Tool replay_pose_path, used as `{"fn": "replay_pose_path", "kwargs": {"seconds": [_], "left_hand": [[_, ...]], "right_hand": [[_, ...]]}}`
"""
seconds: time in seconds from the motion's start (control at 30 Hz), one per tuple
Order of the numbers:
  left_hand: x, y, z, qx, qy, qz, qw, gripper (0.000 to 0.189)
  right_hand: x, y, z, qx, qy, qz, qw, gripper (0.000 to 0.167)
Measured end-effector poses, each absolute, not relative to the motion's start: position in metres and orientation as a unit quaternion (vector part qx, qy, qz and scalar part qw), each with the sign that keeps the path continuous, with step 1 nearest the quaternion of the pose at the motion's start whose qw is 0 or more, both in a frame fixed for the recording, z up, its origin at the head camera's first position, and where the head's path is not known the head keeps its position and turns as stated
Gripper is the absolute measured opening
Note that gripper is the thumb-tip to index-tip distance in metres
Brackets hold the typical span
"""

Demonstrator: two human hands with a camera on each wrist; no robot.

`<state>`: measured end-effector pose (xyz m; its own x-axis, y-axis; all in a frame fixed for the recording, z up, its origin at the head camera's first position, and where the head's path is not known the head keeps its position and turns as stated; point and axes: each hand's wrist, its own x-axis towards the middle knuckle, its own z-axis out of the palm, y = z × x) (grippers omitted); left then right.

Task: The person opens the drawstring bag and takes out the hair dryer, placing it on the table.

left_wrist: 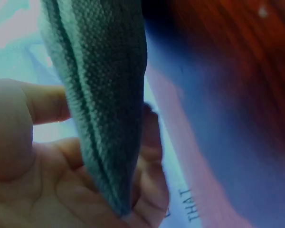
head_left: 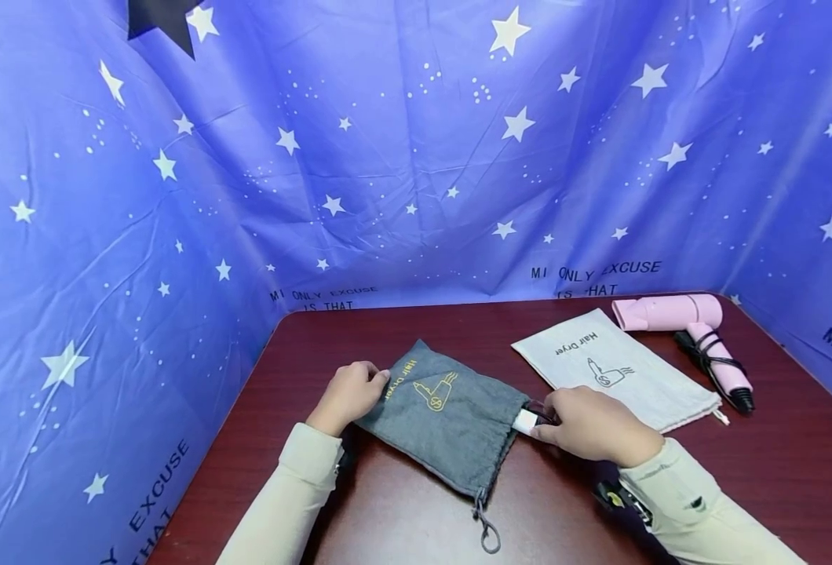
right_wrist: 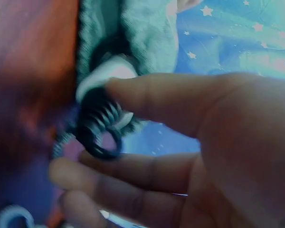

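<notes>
A dark grey drawstring bag [head_left: 458, 435], printed "Hair Dryer" with a yellow drawing, lies slanted at the table's middle. At its closed end my left hand [head_left: 351, 394] holds the edge; the left wrist view has the grey cloth [left_wrist: 107, 80] between thumb and fingers. From the bag's mouth pokes the white handle end [head_left: 525, 421] of a hair dryer, the rest hidden inside. My right hand [head_left: 592, 424] grips this end, thumb on the white part. A black ribbed cord sleeve [right_wrist: 102, 111] with a loop shows below the thumb in the right wrist view.
A light grey "Hair Dryer" bag [head_left: 642, 377] lies flat beyond my right hand. Beside it rests a pink hair dryer [head_left: 670, 312], black cord wrapped round its handle. The grey bag's drawstring loop [head_left: 490, 537] hangs toward the front. Blue starry cloth [head_left: 416, 157] surrounds the table [head_left: 416, 534].
</notes>
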<state>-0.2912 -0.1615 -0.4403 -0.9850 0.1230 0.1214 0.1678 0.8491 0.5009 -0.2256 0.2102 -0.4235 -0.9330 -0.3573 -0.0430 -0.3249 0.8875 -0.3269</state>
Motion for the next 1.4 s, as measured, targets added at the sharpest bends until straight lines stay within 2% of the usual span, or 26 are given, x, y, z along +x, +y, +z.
{"fn": "replay_pose_path", "kwargs": {"seconds": [0.17,0.4,0.63,1.1,1.4], "left_hand": [[-0.305,-0.157,-0.434,-0.102,-0.962,-0.254,-0.015,0.036],[-0.315,-0.158,-0.428,-0.119,-0.956,-0.265,-0.032,0.032],[-0.315,-0.155,-0.428,-0.125,-0.951,-0.284,0.001,0.024],[-0.309,-0.152,-0.432,-0.120,-0.962,-0.245,0.014,0.024],[-0.311,-0.157,-0.430,-0.119,-0.964,-0.236,0.031,0.022]], "right_hand": [[-0.227,0.206,-0.431,-0.188,0.965,-0.177,0.037,0.034],[-0.230,0.201,-0.438,-0.215,0.961,-0.171,-0.009,0.035],[-0.230,0.202,-0.442,-0.231,0.958,-0.163,-0.038,0.033],[-0.224,0.206,-0.440,-0.240,0.955,-0.169,-0.037,0.023],[-0.218,0.209,-0.435,-0.230,0.959,-0.166,-0.029,0.034]]}}
